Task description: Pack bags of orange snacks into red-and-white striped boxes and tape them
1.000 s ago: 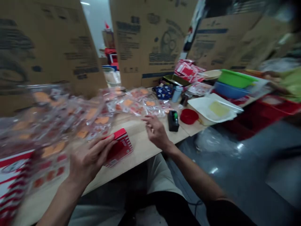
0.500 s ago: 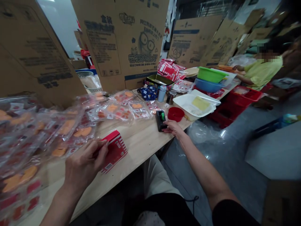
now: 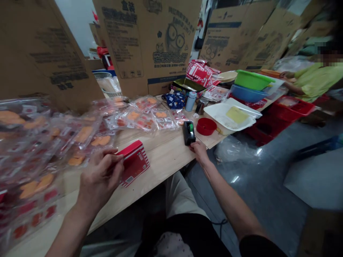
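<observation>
A small red box (image 3: pixel 134 163) with white-striped edges stands on the wooden table (image 3: pixel 163 157), tilted a little. My left hand (image 3: pixel 100 173) grips its left end between thumb and fingers. Farther right sits a black tape dispenser (image 3: pixel 189 137) with a green roll (image 3: pixel 190 127) in it. At its near end is my right hand (image 3: pixel 199 150), fingers pressed together against the lower edge; what they pinch there is too small to make out. Beside the dispenser is a round red tub (image 3: pixel 206 126).
Clear packets (image 3: pixel 85 134) with orange pieces are heaped along the left and back. A white basket (image 3: pixel 214 112), a light blue bottle (image 3: pixel 190 101) and a green basin (image 3: pixel 252 79) stand to the right. Tall cardboard sheets (image 3: pixel 150 46) line the back. A person in yellow (image 3: pixel 313 80) sits far right.
My right hand's fingers, spread at the dispenser's near end before, are now drawn together there. My left hand still holds the red box. The view has turned slightly left.
</observation>
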`<action>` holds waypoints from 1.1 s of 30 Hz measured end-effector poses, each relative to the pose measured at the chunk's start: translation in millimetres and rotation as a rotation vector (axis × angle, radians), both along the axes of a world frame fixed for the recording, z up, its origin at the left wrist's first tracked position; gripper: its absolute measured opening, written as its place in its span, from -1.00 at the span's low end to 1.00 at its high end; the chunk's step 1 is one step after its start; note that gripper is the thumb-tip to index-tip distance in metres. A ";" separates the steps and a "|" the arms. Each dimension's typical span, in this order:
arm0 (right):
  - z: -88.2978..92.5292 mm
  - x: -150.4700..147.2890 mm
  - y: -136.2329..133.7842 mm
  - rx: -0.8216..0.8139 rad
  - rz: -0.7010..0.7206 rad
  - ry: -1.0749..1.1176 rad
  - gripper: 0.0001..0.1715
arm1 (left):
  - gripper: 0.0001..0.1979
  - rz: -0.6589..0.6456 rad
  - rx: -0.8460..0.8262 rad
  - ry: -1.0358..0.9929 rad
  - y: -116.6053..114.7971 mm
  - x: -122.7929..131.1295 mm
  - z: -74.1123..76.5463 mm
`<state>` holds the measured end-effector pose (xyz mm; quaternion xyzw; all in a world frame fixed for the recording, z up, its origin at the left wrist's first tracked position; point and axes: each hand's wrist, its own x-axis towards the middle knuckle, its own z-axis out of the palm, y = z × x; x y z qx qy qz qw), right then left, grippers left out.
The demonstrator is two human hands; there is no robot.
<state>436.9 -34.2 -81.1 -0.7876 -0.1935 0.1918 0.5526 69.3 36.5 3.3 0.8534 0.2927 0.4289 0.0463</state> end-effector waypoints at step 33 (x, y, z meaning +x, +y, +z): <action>78.7 -221.8 12.4 0.371 0.836 0.267 -0.06 | -0.74 -0.122 -0.182 -0.063 -24.8 -5.8 8.2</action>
